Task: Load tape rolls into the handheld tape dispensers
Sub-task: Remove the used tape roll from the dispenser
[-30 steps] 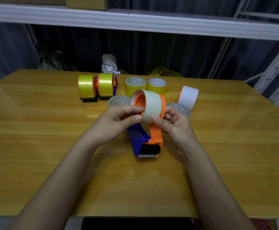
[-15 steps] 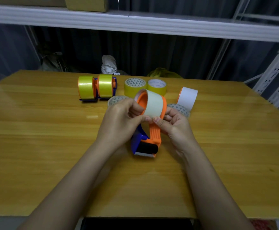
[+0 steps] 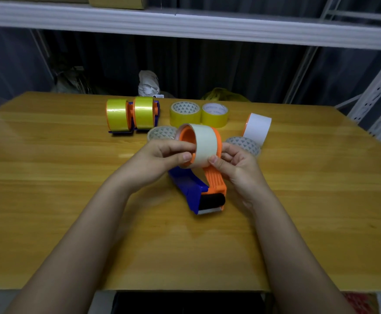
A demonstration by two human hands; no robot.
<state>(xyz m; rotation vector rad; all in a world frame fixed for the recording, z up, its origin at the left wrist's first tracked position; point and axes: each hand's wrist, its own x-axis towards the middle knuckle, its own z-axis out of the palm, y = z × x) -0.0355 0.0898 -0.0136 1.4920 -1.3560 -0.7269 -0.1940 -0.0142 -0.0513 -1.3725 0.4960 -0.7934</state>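
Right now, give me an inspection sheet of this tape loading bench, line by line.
Surface: wooden table, glossy.
Job's things: blue-and-orange dispenser with a pale tape roll on its hub; two loaded yellow dispensers at the back; two yellow rolls, two pale rolls lying flat, one white roll on edge.
Clutter: nothing seen.
Fingers: left hand and right hand both pinch the pale roll.
Cables: nothing seen.
Surroundings: white shelf overhead, dark curtain behind.
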